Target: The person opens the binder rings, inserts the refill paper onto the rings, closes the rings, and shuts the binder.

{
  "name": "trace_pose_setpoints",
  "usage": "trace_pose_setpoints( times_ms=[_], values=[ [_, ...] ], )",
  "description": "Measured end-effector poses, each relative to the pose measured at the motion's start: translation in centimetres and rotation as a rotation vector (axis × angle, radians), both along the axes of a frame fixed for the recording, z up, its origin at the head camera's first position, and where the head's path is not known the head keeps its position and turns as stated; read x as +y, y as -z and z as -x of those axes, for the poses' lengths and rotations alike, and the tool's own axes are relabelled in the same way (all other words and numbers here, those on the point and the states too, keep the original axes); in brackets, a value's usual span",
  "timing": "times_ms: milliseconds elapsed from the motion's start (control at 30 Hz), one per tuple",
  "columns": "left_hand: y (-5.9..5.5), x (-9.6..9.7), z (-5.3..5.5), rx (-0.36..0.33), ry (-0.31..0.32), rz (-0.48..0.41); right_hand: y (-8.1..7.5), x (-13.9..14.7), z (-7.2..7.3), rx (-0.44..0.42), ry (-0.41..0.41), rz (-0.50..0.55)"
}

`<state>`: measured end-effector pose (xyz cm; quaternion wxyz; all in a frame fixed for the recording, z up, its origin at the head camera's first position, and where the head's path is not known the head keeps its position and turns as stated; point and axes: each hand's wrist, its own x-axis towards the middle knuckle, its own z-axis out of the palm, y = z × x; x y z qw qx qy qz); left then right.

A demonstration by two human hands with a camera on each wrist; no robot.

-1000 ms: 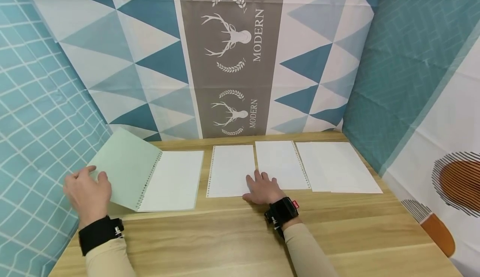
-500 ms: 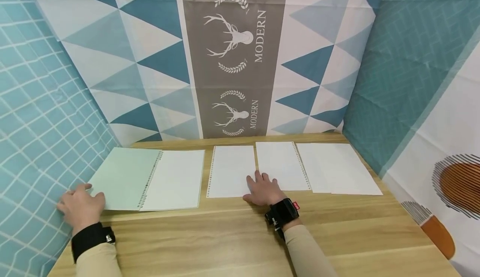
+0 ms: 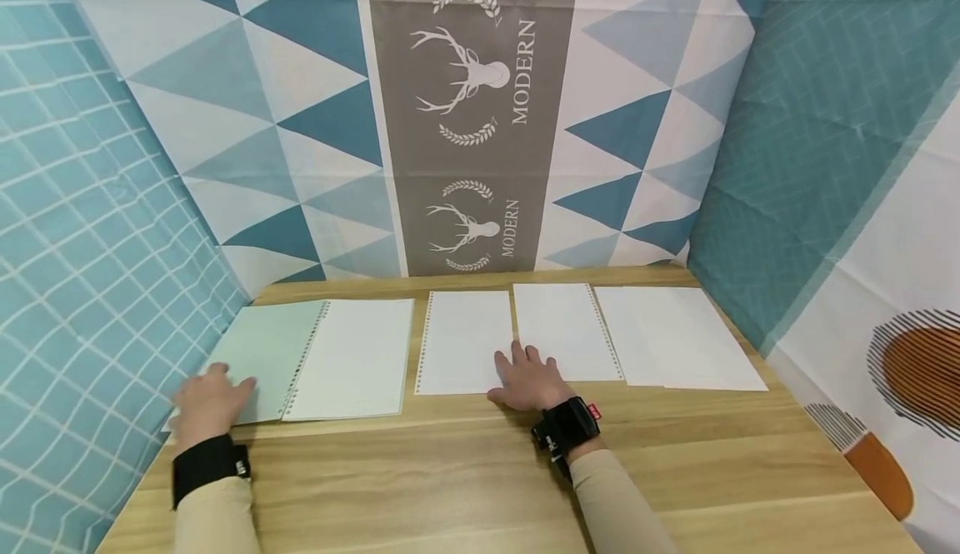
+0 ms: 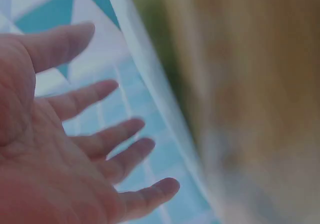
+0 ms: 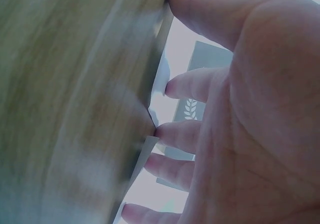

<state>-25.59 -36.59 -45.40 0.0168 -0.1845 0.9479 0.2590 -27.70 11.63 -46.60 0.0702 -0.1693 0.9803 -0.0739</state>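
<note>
A spiral notebook lies spread flat at the left of the table, its pale green cover (image 3: 273, 346) on the left and a white page (image 3: 356, 358) on the right. Over the cover's lower left is my left hand (image 3: 210, 404). In the left wrist view, its spread fingers (image 4: 132, 129) hold nothing, with a small gap before the pale surface. My right hand (image 3: 528, 377) rests with fingers spread where two loose sheets meet: the left sheet (image 3: 465, 337) and the right sheet (image 3: 566, 321). The right wrist view has its fingertips touching the paper edges.
More white sheets (image 3: 675, 337) overlap at the right of the row. The wooden table (image 3: 420, 471) extends in front. A patterned cloth wall (image 3: 472, 121) stands behind, with a blue grid wall (image 3: 82, 246) close to the left hand.
The green cover, raised a second ago, has come down flat on the left. My left hand went down and left with it, then back right over the cover. The right hand stays put.
</note>
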Motion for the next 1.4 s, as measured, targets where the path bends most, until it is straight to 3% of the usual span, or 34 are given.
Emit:
trace_pose_setpoints(
  times_ms=[167,300,500,967,1400],
  values=[
    [0.0,5.5,2.7,0.014,0.255,0.136,0.2,0.2,0.1,0.004,0.001,0.005],
    [0.5,9.4,3.5,0.000,0.353,0.223,0.4,0.2,0.0,-0.010,-0.002,0.025],
    [0.5,11.9,3.3,-0.023,0.378,0.254,0.3,0.2,0.0,-0.012,0.004,0.027],
    [0.7,11.4,2.4,-0.090,0.388,0.191,0.5,-0.1,0.1,-0.009,-0.011,0.013],
    [1.4,12.2,2.9,-0.104,0.379,0.195,0.7,0.1,0.3,-0.029,-0.001,0.033]
  ],
)
